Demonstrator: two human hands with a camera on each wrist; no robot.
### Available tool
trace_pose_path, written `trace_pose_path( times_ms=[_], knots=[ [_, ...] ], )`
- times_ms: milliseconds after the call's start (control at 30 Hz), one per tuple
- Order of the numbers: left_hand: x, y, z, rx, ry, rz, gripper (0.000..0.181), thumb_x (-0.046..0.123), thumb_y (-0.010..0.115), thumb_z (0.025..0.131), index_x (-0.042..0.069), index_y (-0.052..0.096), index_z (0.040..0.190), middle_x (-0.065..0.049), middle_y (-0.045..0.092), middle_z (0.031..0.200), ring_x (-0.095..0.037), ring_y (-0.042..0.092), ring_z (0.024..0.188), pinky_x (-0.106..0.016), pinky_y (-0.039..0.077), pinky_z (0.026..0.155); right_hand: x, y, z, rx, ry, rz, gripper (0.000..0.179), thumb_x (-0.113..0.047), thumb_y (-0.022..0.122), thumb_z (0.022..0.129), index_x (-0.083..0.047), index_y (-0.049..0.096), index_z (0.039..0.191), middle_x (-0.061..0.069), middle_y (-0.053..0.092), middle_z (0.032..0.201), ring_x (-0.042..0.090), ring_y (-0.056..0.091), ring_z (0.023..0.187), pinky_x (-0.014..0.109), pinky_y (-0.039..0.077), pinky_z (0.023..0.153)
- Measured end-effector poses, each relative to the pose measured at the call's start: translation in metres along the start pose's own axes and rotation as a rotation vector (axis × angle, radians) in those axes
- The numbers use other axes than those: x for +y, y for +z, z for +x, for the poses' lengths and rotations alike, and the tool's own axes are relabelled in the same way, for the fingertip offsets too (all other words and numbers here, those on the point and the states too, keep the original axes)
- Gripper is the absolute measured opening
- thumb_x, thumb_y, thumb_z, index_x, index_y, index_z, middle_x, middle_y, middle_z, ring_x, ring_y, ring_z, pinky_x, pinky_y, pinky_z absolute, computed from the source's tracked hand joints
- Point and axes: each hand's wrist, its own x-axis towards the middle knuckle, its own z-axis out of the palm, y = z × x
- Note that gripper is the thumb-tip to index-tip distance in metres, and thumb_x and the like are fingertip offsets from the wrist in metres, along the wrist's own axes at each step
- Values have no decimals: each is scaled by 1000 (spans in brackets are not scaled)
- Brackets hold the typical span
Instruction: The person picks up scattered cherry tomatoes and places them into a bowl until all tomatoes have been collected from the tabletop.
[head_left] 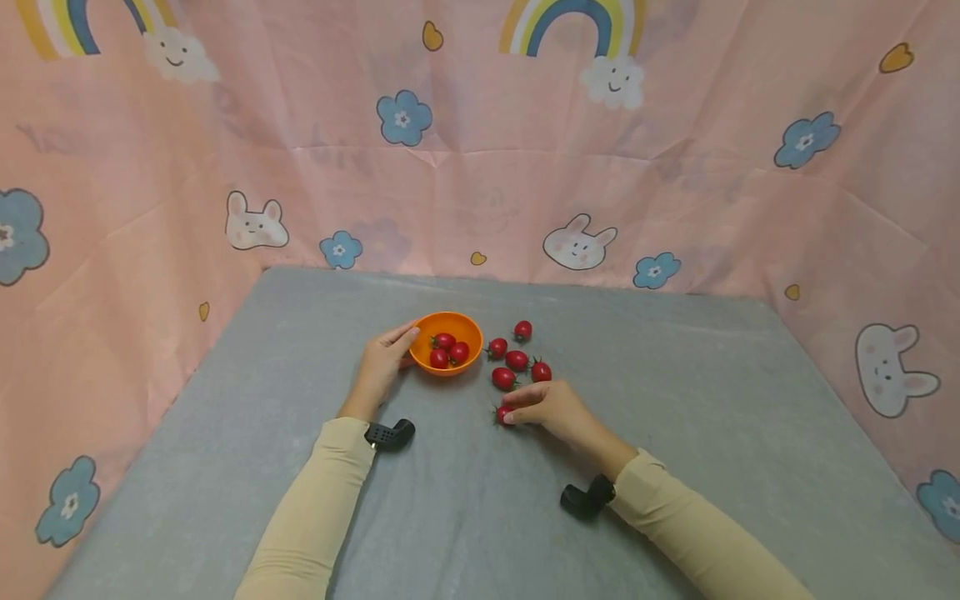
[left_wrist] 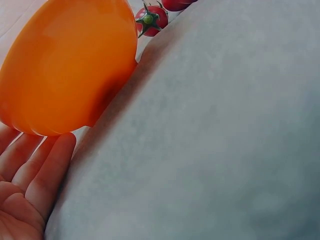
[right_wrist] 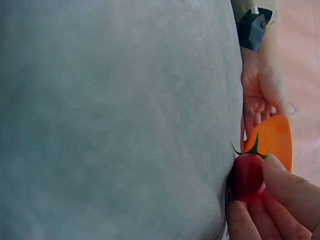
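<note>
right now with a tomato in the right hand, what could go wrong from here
The pinched tomato is rounded, so it might slip from the right hand and roll. That hand is also close to the loose tomatoes, and could nudge one away. The left hand holds the orange bowl at one side, so a tilt might spill the three tomatoes inside.

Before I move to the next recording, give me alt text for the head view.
A person's right hand pinches a small red tomato while the left hand holds an orange bowl with three tomatoes inside. Five loose tomatoes lie on the gray table beside the bowl, with a pink patterned backdrop behind.
</note>
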Motion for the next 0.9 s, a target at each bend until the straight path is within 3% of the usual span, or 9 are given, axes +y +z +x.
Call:
trace_pose_path(
  times_ms=[333, 900],
  knots=[
    [0, -1, -1, 0, 13, 1, 43, 29, 61, 100, 8, 61, 137, -10, 58, 143, -14, 62, 112, -16, 57, 73, 1, 0, 0, -8, -53, -12, 27, -19, 84, 79, -7, 79, 103, 6, 79, 96, 9, 64, 88, 20, 52, 75],
    [0, 0, -2, 16, 8, 10, 43, 31, 62, 99, 9, 62, 136, -10, 59, 142, -9, 63, 102, -15, 56, 73, -4, 2, 3, 53, 4, 3, 23, -27, 84, 80, -14, 81, 100, 0, 78, 98, 16, 60, 99, 22, 51, 75]
  ],
)
